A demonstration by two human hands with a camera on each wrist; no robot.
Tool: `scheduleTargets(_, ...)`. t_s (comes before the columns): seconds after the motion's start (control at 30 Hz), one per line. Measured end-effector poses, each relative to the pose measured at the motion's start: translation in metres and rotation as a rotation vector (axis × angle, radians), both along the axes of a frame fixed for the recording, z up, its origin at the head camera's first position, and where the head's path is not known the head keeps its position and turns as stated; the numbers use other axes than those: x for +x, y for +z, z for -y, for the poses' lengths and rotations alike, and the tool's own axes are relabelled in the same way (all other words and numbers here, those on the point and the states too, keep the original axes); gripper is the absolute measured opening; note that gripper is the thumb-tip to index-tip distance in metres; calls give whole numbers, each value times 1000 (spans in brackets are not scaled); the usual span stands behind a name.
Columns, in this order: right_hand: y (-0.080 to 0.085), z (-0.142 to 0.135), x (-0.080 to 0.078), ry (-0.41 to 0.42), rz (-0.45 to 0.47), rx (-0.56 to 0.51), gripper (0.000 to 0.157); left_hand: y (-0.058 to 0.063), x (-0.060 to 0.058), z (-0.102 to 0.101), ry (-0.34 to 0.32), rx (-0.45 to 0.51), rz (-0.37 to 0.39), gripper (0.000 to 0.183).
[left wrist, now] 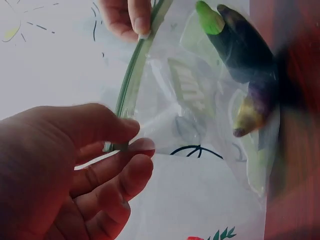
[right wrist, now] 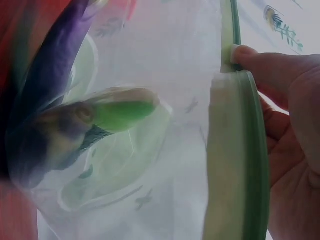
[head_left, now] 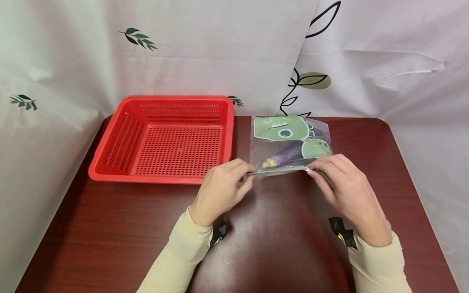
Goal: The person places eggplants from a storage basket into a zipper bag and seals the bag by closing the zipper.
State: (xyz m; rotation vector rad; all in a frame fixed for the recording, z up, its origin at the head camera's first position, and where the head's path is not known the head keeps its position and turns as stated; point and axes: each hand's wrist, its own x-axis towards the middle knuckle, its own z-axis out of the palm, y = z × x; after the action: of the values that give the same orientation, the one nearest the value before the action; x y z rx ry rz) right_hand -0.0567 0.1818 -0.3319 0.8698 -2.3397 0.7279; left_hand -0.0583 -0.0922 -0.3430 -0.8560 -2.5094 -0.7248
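Observation:
A clear zip bag (head_left: 261, 147) printed with green cartoon figures lies toward the back of the table, its green zip edge facing me. My left hand (head_left: 223, 187) pinches the left corner of that edge between thumb and fingers. At the right part of the zip, my right hand (head_left: 346, 191) pinches the white slider (right wrist: 234, 54) with its thumb and a finger. Inside the bag lies a purple eggplant (head_left: 287, 154) with a yellowish stem end. Beside it in the left wrist view is a dark, long vegetable (left wrist: 245, 47) with a bright green end.
An empty red plastic basket (head_left: 146, 178) with perforated walls stands left of the bag, close to my left hand. The dark red wooden table (head_left: 275, 232) carries everything. White cloth (head_left: 205, 53) with leaf prints hangs behind and at both sides.

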Motion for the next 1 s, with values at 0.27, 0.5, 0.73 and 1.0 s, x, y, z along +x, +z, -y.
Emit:
scheduleTargets(0.27,-6,-2,-4,-14,4,25,21,-1,0,-2,-10,-6,-16,12)
scheduleTargets(0.5,-13,-1,-7,0,10,31,22,-1,0,-3,-7,5,-35,9)
scheduleTargets(0.73,-16,-1,-6,34,25,38,24,-3,0,-2,3,-6,-33,9)
scheduleTargets(1.0,-12,-1,-4,51,35,18,23,-3,0,0,-10,-2,-22,10)
